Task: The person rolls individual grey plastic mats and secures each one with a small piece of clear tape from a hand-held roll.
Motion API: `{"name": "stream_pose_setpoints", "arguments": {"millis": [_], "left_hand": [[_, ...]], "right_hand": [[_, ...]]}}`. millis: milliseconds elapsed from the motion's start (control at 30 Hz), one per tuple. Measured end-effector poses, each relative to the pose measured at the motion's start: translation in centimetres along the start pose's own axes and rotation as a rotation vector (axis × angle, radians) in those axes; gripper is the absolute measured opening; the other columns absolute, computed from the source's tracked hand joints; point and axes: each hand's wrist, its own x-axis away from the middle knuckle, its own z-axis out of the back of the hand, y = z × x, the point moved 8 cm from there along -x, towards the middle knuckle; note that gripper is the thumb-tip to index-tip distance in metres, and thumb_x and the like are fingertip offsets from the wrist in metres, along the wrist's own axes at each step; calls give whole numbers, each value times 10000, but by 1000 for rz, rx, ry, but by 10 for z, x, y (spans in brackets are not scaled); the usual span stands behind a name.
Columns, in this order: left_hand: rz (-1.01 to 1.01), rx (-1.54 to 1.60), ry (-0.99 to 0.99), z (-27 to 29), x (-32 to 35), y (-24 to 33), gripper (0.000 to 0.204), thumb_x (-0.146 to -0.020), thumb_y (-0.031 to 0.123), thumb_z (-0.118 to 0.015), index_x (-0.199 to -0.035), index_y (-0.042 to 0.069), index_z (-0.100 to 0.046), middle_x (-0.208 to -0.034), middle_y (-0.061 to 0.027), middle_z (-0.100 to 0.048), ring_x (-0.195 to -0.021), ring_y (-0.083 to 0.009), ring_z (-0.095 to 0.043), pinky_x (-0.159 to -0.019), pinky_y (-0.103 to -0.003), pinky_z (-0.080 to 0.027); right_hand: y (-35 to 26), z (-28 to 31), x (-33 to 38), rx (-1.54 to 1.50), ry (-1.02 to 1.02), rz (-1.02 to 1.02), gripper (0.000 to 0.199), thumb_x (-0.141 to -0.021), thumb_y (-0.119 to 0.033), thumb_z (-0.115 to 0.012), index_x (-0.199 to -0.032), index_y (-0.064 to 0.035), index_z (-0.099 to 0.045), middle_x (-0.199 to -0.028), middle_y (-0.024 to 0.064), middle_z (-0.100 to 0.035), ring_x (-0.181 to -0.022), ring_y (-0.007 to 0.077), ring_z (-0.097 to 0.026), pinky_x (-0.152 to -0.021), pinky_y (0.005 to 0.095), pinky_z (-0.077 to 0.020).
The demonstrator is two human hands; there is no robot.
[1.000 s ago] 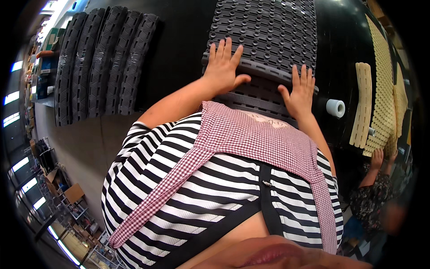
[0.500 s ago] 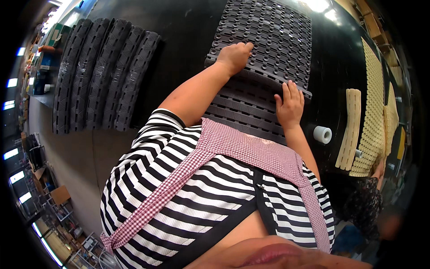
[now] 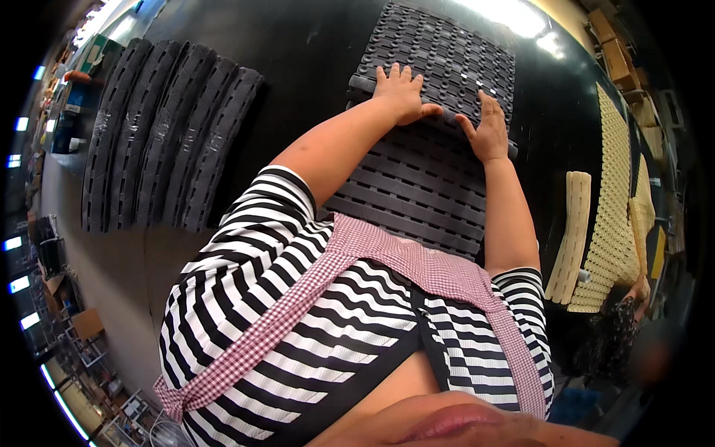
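While the black table (image 3: 302, 82) caught bright glare (image 3: 514, 15) at its far side, with grey floor (image 3: 123, 298) and cluttered shelves (image 3: 97, 357) off left and a cream mat (image 3: 614, 179) off right, the dark grey mat (image 3: 417, 179) lay straight in front of the apron (image 3: 402, 253). Long axis ran away from the body, far end leaning slightly right; slotted face up near, studded face up past a thick crosswise edge (image 3: 447, 118), rolled or folded, couldn't tell. Left hand (image 3: 402, 98) and right hand (image 3: 488, 134) were apart, both flat-palmed, fingers extended, toward opposite ends of that edge.
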Motion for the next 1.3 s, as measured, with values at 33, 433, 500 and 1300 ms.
{"name": "stream_pose_setpoints", "arguments": {"millis": [33,433,500,1300], "left_hand": [[-8,9,-6,4,-17,-2,925,-857,772,-600,-1478,90,-537,-1560,-203,-453,-1486,-389,-356,-1201,-605,-236],[-357,-22,409,10,-14,22,437,-869,452,-765,-1186,166,-672,-1158,-61,-680,-1130,-298,-623,-985,-467,-460],[-333,-104,254,6,-15,16,683,-812,378,-831,-1411,228,-540,-1294,-58,-596,-1260,-281,-537,-1056,-479,-373],[-496,103,148,-3,211,70,788,-839,337,-791,-1518,86,-480,-1574,-204,-412,-1494,-376,-332,-1216,-589,-193]], "right_hand": [[6,4,-11,-104,19,-24,590,-912,-455,-737,-1332,-62,-604,-1322,188,-621,-1283,379,-547,-1091,490,-429],[5,-19,-1,63,-69,-6,560,-855,-239,-766,-1371,-121,-581,-1363,72,-615,-1367,273,-503,-1200,501,-282],[2,-14,-20,25,-11,50,357,-874,-126,-677,-1230,-103,-663,-1131,84,-696,-1170,310,-604,-1072,477,-393],[-69,54,93,-500,-640,-159,918,-662,-67,-902,-1489,-90,-504,-1404,140,-521,-1352,318,-498,-1171,391,-405]]}}
